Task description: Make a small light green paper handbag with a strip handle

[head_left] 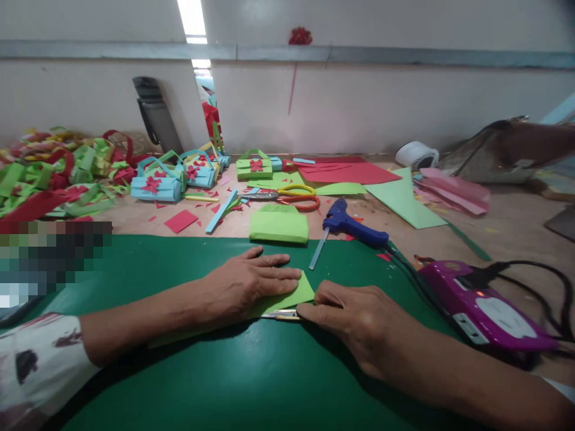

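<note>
My left hand point(247, 284) lies flat with fingers stretched out on a light green paper sheet point(300, 292), pressing it onto the dark green cutting mat point(251, 383). My right hand point(354, 320) is closed in a pinch on a small knife point(281, 315), whose metal blade lies along the near edge of the paper. A folded light green paper piece point(278, 224) rests just beyond the mat's far edge.
A blue glue gun point(353, 224) lies right of the folded piece, its cord running to a purple device point(483, 305). Scissors point(291, 196), paper sheets, small paper bags point(155, 182) and a scrap heap point(49, 176) crowd the table's back and left.
</note>
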Action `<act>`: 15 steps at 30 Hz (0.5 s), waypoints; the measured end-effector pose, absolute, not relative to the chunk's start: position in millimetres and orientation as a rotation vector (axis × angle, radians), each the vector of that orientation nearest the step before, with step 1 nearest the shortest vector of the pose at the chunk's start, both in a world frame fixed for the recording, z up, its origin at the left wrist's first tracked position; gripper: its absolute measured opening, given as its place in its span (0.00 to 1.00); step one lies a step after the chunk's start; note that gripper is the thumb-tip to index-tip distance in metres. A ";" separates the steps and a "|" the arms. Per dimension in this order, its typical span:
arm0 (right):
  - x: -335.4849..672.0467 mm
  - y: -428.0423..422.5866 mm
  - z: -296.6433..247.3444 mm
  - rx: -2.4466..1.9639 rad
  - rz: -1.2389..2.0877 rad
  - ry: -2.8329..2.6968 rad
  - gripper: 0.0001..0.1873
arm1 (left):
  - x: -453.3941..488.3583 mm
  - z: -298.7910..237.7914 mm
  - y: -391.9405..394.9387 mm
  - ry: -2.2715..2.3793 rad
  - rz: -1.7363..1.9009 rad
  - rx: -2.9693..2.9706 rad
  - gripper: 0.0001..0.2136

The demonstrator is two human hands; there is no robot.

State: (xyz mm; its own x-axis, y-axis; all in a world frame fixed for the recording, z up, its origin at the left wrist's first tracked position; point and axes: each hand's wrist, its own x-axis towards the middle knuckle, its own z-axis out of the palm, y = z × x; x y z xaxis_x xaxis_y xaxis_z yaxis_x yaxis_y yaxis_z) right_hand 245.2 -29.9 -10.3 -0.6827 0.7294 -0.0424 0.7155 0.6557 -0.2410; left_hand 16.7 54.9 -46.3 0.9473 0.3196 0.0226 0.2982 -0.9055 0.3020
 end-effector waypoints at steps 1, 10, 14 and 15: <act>247.9 -31.0 -9.5 -1.239 0.365 -2.802 0.18 | 19.7 -46.8 53.5 0.463 0.113 2.818 0.22; 280.8 -34.9 -10.8 -1.325 0.362 -2.733 0.21 | 56.3 -44.1 54.1 0.232 0.516 2.805 0.11; 284.5 -34.6 -16.0 -1.264 0.324 -2.709 0.23 | 31.8 -35.9 58.8 0.176 0.370 2.755 0.13; 284.6 -34.7 -16.6 -1.260 0.330 -2.706 0.24 | 22.2 -34.5 59.0 0.197 0.316 2.771 0.14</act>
State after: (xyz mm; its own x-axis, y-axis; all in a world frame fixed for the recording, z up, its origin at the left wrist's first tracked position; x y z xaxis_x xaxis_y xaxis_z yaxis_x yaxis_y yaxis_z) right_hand 284.6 -34.7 -16.6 -0.6401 0.7676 0.0331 0.7372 0.6257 -0.2549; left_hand 22.2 59.0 -34.5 0.9656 0.1737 0.1935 0.0971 -0.9312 0.3513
